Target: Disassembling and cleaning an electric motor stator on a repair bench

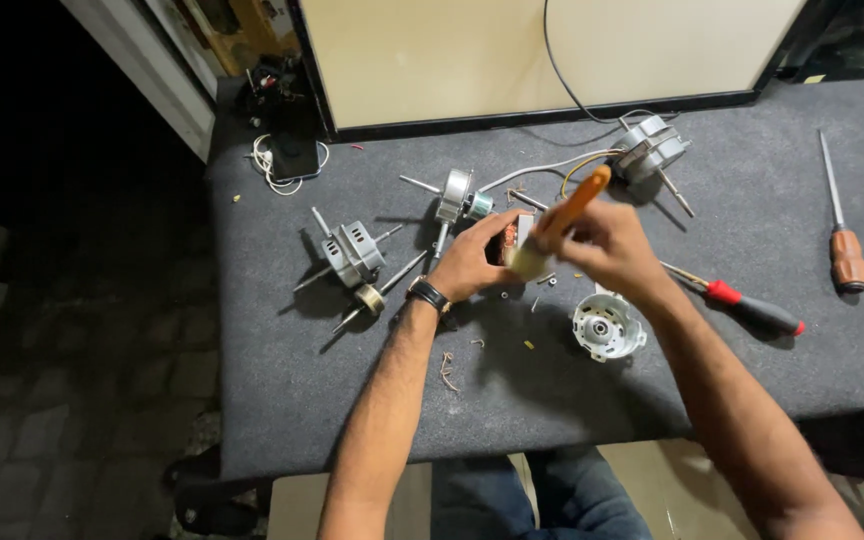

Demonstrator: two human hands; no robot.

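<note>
Orange-handled brush (pixel 562 222) over a small motor core (pixel 508 238), mid-clean.
Your right hand (pixel 607 245) grips the brush; your left hand (pixel 472 260) clasps the core above the grey tabletop (pixel 752 200). Its end cover (pixel 607 326) lies off, screws loose nearby.

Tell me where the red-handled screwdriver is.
The red-handled screwdriver lies on the grey table, right of the round metal end cover, just beyond the right hand's forearm.
</note>
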